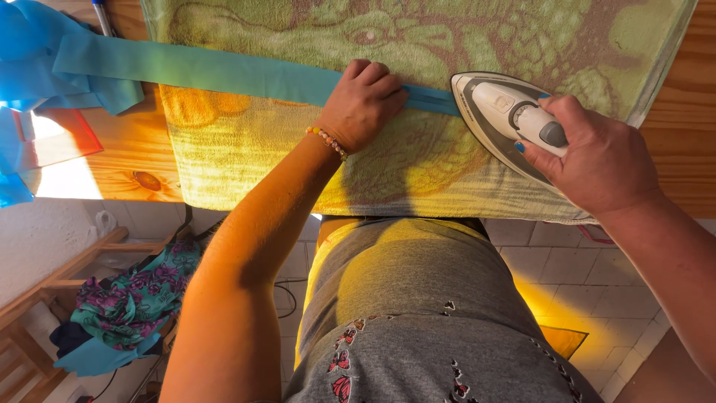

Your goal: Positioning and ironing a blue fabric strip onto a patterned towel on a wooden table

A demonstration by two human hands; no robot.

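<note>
Towel (pixel 246 157) underlies teal strip (pixel 224 71) pinned by curled left hand (pixel 362 101); right hand (pixel 597 153) grips iron (pixel 503 119).

Varnished pine-wood worktop (pixel 127 160), knots in grain, sunlit at left. Green patterned terry towel (pixel 246 153) spread flat across middle, front edge hanging over worktop edge. Bunched blue fabric (pixel 30 56) at far left, partly covering red translucent flat sheet (pixel 63 138). Pen (pixel 102 16) near top left. Bare wood at right.

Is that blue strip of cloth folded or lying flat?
Folded: the blue strip shows a doubled edge beside the left hand.
</note>
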